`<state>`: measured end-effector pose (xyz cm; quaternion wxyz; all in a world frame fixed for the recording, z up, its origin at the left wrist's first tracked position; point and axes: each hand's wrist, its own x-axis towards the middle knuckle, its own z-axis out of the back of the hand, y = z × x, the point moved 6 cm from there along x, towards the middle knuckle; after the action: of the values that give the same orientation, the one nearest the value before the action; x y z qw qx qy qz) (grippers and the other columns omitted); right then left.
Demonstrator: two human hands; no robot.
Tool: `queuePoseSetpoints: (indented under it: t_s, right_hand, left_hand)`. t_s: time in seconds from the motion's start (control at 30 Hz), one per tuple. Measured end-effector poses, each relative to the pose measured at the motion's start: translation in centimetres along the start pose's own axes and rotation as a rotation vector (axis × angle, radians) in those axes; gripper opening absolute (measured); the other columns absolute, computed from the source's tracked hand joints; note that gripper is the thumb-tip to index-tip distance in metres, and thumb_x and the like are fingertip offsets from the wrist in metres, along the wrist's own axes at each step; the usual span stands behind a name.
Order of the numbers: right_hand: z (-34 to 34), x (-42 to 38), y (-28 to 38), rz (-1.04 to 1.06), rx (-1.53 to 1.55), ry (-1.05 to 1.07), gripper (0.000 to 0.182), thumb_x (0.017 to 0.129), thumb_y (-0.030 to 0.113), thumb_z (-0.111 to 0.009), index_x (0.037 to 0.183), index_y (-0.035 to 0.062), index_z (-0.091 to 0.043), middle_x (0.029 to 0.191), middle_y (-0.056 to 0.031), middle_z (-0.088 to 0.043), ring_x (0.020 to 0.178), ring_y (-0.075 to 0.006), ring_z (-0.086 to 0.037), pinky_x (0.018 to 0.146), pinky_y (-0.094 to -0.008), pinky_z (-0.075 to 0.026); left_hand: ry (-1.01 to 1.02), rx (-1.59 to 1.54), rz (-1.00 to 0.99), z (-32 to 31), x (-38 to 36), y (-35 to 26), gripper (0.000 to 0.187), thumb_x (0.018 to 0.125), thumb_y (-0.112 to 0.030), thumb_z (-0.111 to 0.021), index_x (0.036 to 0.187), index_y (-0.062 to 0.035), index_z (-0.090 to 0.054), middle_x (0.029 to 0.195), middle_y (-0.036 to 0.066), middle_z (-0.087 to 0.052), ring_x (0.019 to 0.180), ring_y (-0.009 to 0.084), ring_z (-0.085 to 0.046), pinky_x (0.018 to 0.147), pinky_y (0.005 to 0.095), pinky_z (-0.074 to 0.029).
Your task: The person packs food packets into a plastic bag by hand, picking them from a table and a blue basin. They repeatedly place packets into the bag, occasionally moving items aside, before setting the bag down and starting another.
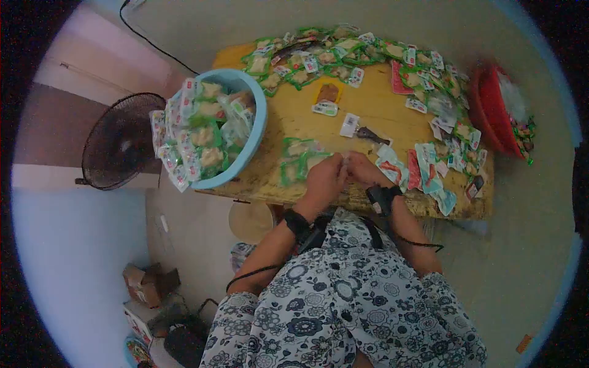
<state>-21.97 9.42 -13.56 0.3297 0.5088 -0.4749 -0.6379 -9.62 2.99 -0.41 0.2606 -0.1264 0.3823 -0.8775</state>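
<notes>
Both hands meet over the front of the yellow table (288, 116). My left hand (325, 178) is closed, its fingertips at the right edge of some green-edged packets (297, 165). My right hand (363, 170) is closed too, its fingers against those of the left. Something small and pale shows between the fingertips, too blurred to make out. Just right of my right hand lie white and red packets (392, 167). Beyond the hands are a dark item (373, 135) with a white label (349, 125) and an orange-brown packet (328, 93).
A blue basin (261, 116) heaped with packets stands at the table's left. Many green packets (300, 75) line the back and right edges. A red basin (488, 110) is at the right. A black fan (123, 141) stands left; cardboard boxes (147, 287) lie below.
</notes>
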Motion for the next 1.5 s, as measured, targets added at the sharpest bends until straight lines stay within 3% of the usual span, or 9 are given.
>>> queuePoseSetpoints:
  t_s: [0.27, 0.57, 0.73, 0.83, 0.97, 1.13, 1.33, 1.43, 1.5]
  right_hand:
    - [-2.5, 1.5, 0.3, 0.013, -0.099, 0.124, 0.033, 0.095, 0.024, -0.047, 0.118, 0.0042, -0.061, 0.118, -0.0136, -0.062, 0.113, -0.0262, -0.056, 0.099, -0.0374, -0.044]
    - [-3.6, 2.2, 1.0, 0.064, -0.198, 0.244, 0.025, 0.091, 0.021, -0.053, 0.109, 0.0055, -0.059, 0.110, -0.0069, -0.060, 0.104, -0.0199, -0.054, 0.086, -0.0343, -0.044]
    - [-3.7, 4.9, -3.6, 0.573, -0.566, 0.172, 0.016, 0.088, 0.018, -0.058, 0.097, 0.0052, -0.062, 0.094, -0.0059, -0.063, 0.089, -0.0144, -0.058, 0.071, -0.0325, -0.047]
    - [-3.2, 0.7, 3.6, 0.754, -0.746, 0.092, 0.015, 0.085, 0.015, -0.059, 0.096, 0.0051, -0.062, 0.089, -0.0100, -0.065, 0.077, -0.0168, -0.061, 0.061, -0.0343, -0.047]
    - [-0.6, -2.0, 5.8, 0.103, -0.429, 0.122, 0.019, 0.090, 0.018, -0.061, 0.101, 0.0018, -0.061, 0.095, -0.0114, -0.068, 0.072, -0.0192, -0.066, 0.061, -0.0336, -0.053]
    - [3.2, -5.2, 4.6, 0.014, 0.389, 0.110, 0.028, 0.096, 0.022, -0.059, 0.112, -0.0002, -0.058, 0.100, -0.0140, -0.068, 0.081, -0.0209, -0.070, 0.071, -0.0338, -0.059]
    - [12.4, -9.1, 4.8, -0.060, 0.784, -0.162, 0.026, 0.095, 0.021, -0.060, 0.112, 0.0017, -0.058, 0.102, -0.0138, -0.068, 0.083, -0.0205, -0.070, 0.073, -0.0329, -0.058]
    - [17.8, -10.8, 3.6, 0.006, 0.447, -0.493, 0.017, 0.096, 0.019, -0.056, 0.103, 0.0039, -0.058, 0.098, -0.0095, -0.065, 0.082, -0.0186, -0.065, 0.070, -0.0318, -0.056]
    - [20.5, -12.0, 3.9, 0.232, 0.719, -0.513, 0.010, 0.092, 0.014, -0.059, 0.098, 0.0061, -0.056, 0.092, -0.0070, -0.064, 0.080, -0.0182, -0.065, 0.069, -0.0313, -0.056]
  left_hand:
    - [0.003, -0.113, 0.005, -0.2, -1.3, 1.4, 0.030, 0.090, -0.027, -0.057, 0.104, -0.0011, -0.062, 0.090, 0.023, -0.066, 0.083, 0.0419, -0.063, 0.074, 0.0497, -0.051]
    - [0.049, -0.226, 0.032, -0.2, -1.3, 2.4, 0.026, 0.089, -0.024, -0.061, 0.104, -0.0035, -0.063, 0.091, 0.017, -0.067, 0.083, 0.0368, -0.065, 0.075, 0.0437, -0.053]
    - [-0.026, -0.328, 0.033, -1.1, -1.4, 3.4, 0.025, 0.085, -0.023, -0.065, 0.102, -0.0047, -0.064, 0.084, 0.017, -0.066, 0.075, 0.0334, -0.065, 0.067, 0.0411, -0.051]
    - [0.097, -0.458, 0.213, -1.3, -1.2, 2.4, 0.019, 0.085, -0.019, -0.065, 0.098, -0.0047, -0.064, 0.075, 0.014, -0.065, 0.064, 0.0260, -0.063, 0.058, 0.0367, -0.050]
    - [0.129, -0.546, 0.229, -0.3, -0.8, 1.8, 0.009, 0.087, -0.013, -0.065, 0.090, -0.0045, -0.062, 0.072, 0.002, -0.061, 0.064, 0.0108, -0.059, 0.057, 0.0270, -0.048]
    - [0.147, -0.782, 0.385, 0.5, -1.4, 2.0, 0.008, 0.088, -0.012, -0.065, 0.087, -0.0051, -0.061, 0.071, 0.000, -0.059, 0.064, 0.0097, -0.059, 0.058, 0.0251, -0.048]
    - [0.097, -0.839, 0.503, 1.2, -1.9, 1.2, 0.010, 0.088, -0.012, -0.066, 0.085, -0.0050, -0.060, 0.071, 0.001, -0.060, 0.063, 0.0103, -0.059, 0.057, 0.0252, -0.048]
    - [0.118, -0.802, 0.496, 0.7, -1.5, 1.4, 0.010, 0.088, -0.013, -0.067, 0.085, -0.0052, -0.060, 0.070, 0.002, -0.061, 0.062, 0.0110, -0.059, 0.056, 0.0251, -0.046]
    - [0.093, -0.751, 0.500, 1.2, -1.4, 0.6, 0.010, 0.088, -0.013, -0.067, 0.085, -0.0053, -0.060, 0.069, 0.002, -0.061, 0.061, 0.0112, -0.059, 0.055, 0.0249, -0.045]
